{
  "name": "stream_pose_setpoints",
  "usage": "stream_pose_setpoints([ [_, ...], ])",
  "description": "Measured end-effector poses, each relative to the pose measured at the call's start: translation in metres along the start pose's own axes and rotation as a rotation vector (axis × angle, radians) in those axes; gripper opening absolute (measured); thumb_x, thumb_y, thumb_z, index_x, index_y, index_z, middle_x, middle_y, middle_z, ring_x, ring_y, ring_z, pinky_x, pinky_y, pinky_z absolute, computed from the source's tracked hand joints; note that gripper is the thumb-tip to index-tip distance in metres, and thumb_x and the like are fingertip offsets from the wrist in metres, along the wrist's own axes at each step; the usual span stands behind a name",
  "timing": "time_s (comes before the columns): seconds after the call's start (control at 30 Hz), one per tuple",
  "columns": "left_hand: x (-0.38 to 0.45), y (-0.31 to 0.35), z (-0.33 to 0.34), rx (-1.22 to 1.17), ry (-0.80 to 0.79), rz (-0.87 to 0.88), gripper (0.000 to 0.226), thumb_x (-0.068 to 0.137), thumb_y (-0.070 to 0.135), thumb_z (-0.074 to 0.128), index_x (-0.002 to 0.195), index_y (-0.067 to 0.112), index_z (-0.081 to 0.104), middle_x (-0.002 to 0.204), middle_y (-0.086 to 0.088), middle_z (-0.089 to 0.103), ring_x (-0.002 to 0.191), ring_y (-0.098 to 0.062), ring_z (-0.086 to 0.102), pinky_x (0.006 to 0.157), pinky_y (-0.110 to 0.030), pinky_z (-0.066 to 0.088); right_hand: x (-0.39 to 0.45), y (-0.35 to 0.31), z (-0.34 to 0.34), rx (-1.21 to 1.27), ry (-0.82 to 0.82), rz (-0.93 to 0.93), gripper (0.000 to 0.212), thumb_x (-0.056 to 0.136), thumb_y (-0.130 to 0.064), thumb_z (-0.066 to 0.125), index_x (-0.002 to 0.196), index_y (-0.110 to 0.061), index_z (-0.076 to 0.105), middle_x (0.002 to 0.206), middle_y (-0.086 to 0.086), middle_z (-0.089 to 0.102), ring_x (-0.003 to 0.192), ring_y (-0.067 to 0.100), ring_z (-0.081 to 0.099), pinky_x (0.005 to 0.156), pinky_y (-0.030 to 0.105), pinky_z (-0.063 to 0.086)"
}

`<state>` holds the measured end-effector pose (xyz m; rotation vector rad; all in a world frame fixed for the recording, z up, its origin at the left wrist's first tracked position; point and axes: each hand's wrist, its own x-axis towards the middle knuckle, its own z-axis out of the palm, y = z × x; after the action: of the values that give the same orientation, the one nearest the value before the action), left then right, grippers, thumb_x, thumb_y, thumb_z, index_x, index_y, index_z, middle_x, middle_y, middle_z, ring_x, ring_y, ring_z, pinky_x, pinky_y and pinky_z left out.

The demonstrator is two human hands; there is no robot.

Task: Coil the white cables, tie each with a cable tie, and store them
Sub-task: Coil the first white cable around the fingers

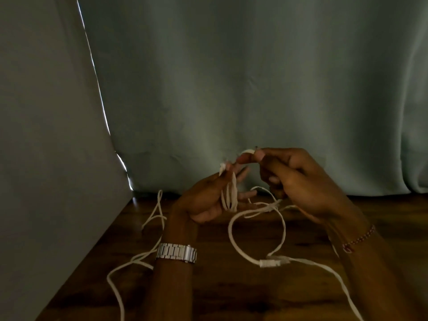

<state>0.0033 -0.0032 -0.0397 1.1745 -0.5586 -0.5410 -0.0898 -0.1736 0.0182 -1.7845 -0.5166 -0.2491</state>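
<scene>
Behind everything, from nine o'clock round to three, hangs the grey-green curtain [254, 77]; below it I see the wooden table [220, 293] filling the lower frame. Loose white cable [234, 237] sprawls across the table, one strand trailing toward seven o'clock, another toward five, with a plug or connector [269, 262] lying just right of centre. My read is that coiling is under way on the first cable, nothing tied or stored yet (I see no cable tie anywhere). The left hand [208, 202], watch [176, 251] on its wrist, is held palm up with fingers spread, several turns of cable wound around them. The right hand [298, 179], at its two o'clock side, pinches a length of the same cable between thumb and fingertips, the other fingers curled. Next, I judge, that pinched length must go over the left fingers, keeping the existing loops from slipping.
</scene>
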Motion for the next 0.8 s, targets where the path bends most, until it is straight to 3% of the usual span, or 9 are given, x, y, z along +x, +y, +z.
stream_pose_setpoints([
  [0.03,0.000,0.001,-0.001,0.008,0.037,0.028,0.056,0.089,0.060,0.049,0.141,0.039,0.048,0.162,0.002,0.029,0.143,-0.042,0.036,0.106,-0.054,0.045,-0.002,-0.003,-0.001,-0.032,-0.060,-0.014,0.034,0.105,-0.026,0.041,0.109,-0.018,0.073,0.052,-0.012,0.045,0.046,0.002,0.044,0.048,0.012,0.036],
  [0.1,0.001,0.004,-0.001,-0.098,0.121,0.029,0.067,0.090,0.060,0.046,0.149,0.029,0.039,0.157,-0.005,0.039,0.138,-0.050,0.038,0.099,-0.055,0.051,-0.006,-0.006,-0.003,-0.085,-0.181,-0.016,0.034,0.103,-0.033,0.043,0.107,-0.019,0.074,0.055,-0.005,0.038,0.048,0.011,0.038,0.048,0.022,0.037],
  [0.2,-0.002,0.010,-0.001,-0.345,0.218,0.053,0.082,0.083,0.048,0.050,0.156,0.020,0.025,0.158,-0.015,0.035,0.142,-0.043,0.034,0.076,-0.047,0.062,-0.009,-0.006,-0.005,-0.196,-0.392,-0.024,0.035,0.101,-0.035,0.044,0.108,-0.016,0.072,0.056,-0.005,0.044,0.054,0.017,0.047,0.059,0.028,0.049],
  [0.3,-0.005,0.017,-0.004,-0.302,0.218,0.091,0.086,0.082,0.050,0.048,0.157,0.019,0.019,0.159,-0.011,0.034,0.132,-0.042,0.049,0.085,-0.053,0.058,-0.006,0.003,-0.005,-0.289,-0.567,0.025,0.029,0.103,-0.033,0.045,0.117,-0.026,0.070,0.061,-0.003,0.056,0.059,0.016,0.053,0.065,0.025,0.049],
  [0.4,-0.010,0.025,0.000,-0.293,0.188,0.125,0.086,0.084,0.048,0.047,0.157,0.016,0.015,0.159,-0.013,0.033,0.129,-0.043,0.049,0.081,-0.057,0.058,0.003,0.022,-0.002,-0.292,-0.676,0.101,0.027,0.105,-0.030,0.046,0.121,-0.027,0.068,0.072,0.001,0.065,0.062,0.011,0.058,0.069,0.024,0.049],
  [0.5,-0.011,0.026,0.003,-0.321,0.143,0.138,0.083,0.087,0.046,0.046,0.158,0.016,0.013,0.158,-0.015,0.035,0.123,-0.045,0.055,0.082,-0.056,0.058,0.010,0.045,0.006,-0.324,-0.683,0.155,0.028,0.104,-0.031,0.049,0.120,-0.023,0.069,0.079,0.001,0.071,0.067,0.009,0.065,0.071,0.016,0.050],
  [0.63,-0.015,0.029,0.002,-0.301,0.101,0.134,0.079,0.091,0.047,0.044,0.158,0.018,0.014,0.147,-0.016,0.047,0.104,-0.049,0.066,0.076,-0.050,0.061,0.018,0.076,0.012,-0.458,-0.569,0.148,0.047,0.087,-0.063,0.049,0.110,-0.031,0.072,0.091,-0.003,0.077,0.090,0.013,0.072,0.093,0.043,0.055],
  [0.7,-0.017,0.030,0.003,-0.254,0.078,0.124,0.078,0.092,0.047,0.042,0.158,0.020,0.013,0.141,-0.017,0.053,0.102,-0.049,0.068,0.076,-0.048,0.061,0.020,0.085,0.013,-0.456,-0.504,0.156,0.066,0.072,-0.079,0.045,0.108,-0.030,0.072,0.093,-0.004,0.077,0.090,0.009,0.072,0.093,0.042,0.055],
  [0.8,-0.019,0.029,0.005,-0.136,-0.044,0.095,0.075,0.095,0.050,0.036,0.158,0.022,0.007,0.136,-0.018,0.061,0.102,-0.045,0.069,0.077,-0.046,0.062,0.025,0.101,0.013,-0.642,-0.416,0.129,0.048,0.081,-0.074,0.048,0.100,-0.038,0.072,0.102,-0.006,0.075,0.101,0.011,0.069,0.094,0.034,0.052],
])
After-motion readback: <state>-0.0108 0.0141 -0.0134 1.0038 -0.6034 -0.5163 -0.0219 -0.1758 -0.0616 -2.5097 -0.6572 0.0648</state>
